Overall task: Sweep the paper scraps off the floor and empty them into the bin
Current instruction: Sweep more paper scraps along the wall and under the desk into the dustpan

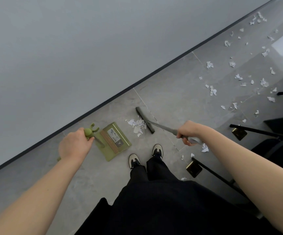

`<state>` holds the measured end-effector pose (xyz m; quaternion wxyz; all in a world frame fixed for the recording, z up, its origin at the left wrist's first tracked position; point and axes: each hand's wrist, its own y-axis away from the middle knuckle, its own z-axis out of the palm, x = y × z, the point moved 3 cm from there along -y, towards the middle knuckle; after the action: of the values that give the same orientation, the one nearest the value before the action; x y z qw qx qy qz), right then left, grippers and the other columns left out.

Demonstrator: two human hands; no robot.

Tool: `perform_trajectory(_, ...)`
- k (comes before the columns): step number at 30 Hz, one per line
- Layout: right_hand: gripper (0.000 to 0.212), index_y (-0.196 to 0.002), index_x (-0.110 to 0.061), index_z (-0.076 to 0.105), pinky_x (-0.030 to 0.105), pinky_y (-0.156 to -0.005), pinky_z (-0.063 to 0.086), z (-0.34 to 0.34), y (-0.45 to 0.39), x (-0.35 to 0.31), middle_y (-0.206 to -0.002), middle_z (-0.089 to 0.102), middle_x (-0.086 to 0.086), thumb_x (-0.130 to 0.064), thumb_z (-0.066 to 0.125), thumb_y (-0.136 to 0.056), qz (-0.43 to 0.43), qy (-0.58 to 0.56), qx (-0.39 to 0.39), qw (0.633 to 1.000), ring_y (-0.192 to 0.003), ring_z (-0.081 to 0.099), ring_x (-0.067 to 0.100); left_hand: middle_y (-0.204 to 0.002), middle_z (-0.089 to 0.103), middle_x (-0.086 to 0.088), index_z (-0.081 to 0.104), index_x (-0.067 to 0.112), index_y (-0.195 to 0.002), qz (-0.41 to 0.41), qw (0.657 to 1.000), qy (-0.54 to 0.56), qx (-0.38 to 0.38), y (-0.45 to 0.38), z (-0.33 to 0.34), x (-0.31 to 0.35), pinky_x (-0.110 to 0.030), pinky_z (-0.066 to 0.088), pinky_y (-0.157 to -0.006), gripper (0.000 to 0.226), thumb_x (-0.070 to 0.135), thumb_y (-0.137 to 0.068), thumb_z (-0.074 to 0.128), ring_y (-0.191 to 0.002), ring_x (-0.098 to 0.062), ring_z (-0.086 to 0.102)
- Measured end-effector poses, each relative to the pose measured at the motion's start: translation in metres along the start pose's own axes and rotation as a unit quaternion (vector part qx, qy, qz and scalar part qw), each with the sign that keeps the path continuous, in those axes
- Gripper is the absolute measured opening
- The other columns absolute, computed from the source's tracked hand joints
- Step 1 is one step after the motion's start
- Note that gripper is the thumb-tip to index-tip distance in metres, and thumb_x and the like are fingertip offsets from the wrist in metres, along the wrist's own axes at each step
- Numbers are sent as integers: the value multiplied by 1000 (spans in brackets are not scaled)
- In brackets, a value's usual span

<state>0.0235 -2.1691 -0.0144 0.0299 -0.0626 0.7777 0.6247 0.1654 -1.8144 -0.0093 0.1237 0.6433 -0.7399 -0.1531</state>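
My left hand (74,145) grips the top of the green dustpan's upright handle (90,132). The green dustpan (116,142) rests on the grey tile floor near the wall, its mouth toward a small pile of white paper scraps (138,125). My right hand (187,133) holds the grey broom's handle (164,128). The dark broom head (145,119) lies on the floor just right of that pile, touching it. Several more paper scraps (239,77) are scattered over the floor at the far right. No bin is in view.
A grey wall with a dark skirting strip (137,83) runs diagonally behind the dustpan. Black chair legs with brass feet (194,168) stand at my right, with a few scraps beside them. My shoes (145,155) are just below the dustpan and pile.
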Motion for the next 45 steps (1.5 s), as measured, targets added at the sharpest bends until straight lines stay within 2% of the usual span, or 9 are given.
perform_trajectory(8, 8, -84, 0, 50, 18, -41, 32, 9, 0, 11, -63, 43, 8, 5, 45, -89, -1, 19, 41, 999, -40, 39, 14, -77, 65, -11, 64, 14, -95, -11, 999, 39, 7, -1, 8, -12, -36, 49, -57, 30, 43, -87, 68, -76, -35, 63)
perform_trajectory(11, 7, -88, 3, 51, 28, -47, 40, 21, -6, 15, -68, 51, 18, 5, 45, -84, -17, 92, 59, 994, -48, 47, 24, -78, 65, -11, 64, 14, -95, -11, 999, 45, 9, -1, 11, -15, -36, 48, -57, 30, 43, -87, 68, -76, -35, 63)
perform_trajectory(15, 23, -101, 13, 53, 37, -63, 42, 34, -8, 20, -68, 56, 25, 3, 46, -81, -22, 138, 38, 990, -63, 51, 32, -80, 66, -12, 65, 14, -95, -13, 999, 47, 13, -3, 15, -18, -36, 47, -58, 30, 42, -87, 69, -78, -36, 63)
perform_trajectory(18, 20, -103, 4, 53, 31, -50, 40, 44, -6, 21, -68, 48, 17, 8, 46, -85, -11, 68, 14, 998, -48, 46, 21, -82, 66, -13, 65, 12, -95, -14, 999, 46, 12, -5, 18, -18, -35, 44, -58, 30, 40, -87, 69, -80, -36, 63)
perform_trajectory(20, 23, -109, 9, 49, 26, -44, 38, 54, -6, 21, -71, 46, 15, 9, 46, -86, -15, 61, -9, 998, -44, 44, 16, -84, 67, -13, 65, 12, -97, -21, 998, 53, 8, -6, 19, -17, -35, 43, -59, 30, 40, -87, 69, -83, -37, 63)
perform_trajectory(25, 13, -95, 6, 52, 26, -43, 38, 86, 0, 21, -64, 46, 13, 9, 47, -84, -27, 85, -50, 995, -42, 44, 19, -90, 67, -13, 65, 11, -104, -36, 998, 53, -1, -5, 16, -7, -35, 39, -62, 31, 39, -89, 68, -91, -36, 63)
perform_trajectory(30, 9, -89, 5, 53, 25, -43, 36, 110, 20, 10, -54, 47, 13, 7, 46, -84, -63, 193, -80, 976, -34, 42, 19, -75, 52, -4, 65, 11, -101, -37, 998, 59, 3, -2, 12, -7, -34, 37, -57, 28, 37, -90, 68, -77, -29, 55)
perform_trajectory(39, 31, -105, 16, 63, 17, -34, 37, 99, 44, -17, -68, 61, 22, -2, 46, -86, -107, 299, -27, 948, -36, 49, 20, -77, 64, -10, 65, 12, -96, -60, 994, 88, 17, 13, 29, -33, -32, 37, -54, 29, 40, -88, 70, -70, -30, 54)
perform_trajectory(45, 27, -103, 6, 64, 22, -49, 43, 91, 33, -41, -58, 64, 10, -8, 47, -87, -124, 381, 37, 916, -46, 57, 18, -82, 67, -14, 67, 11, -99, -90, 990, 107, 20, 25, 34, -52, -33, 37, -55, 30, 38, -87, 71, -81, -37, 63)
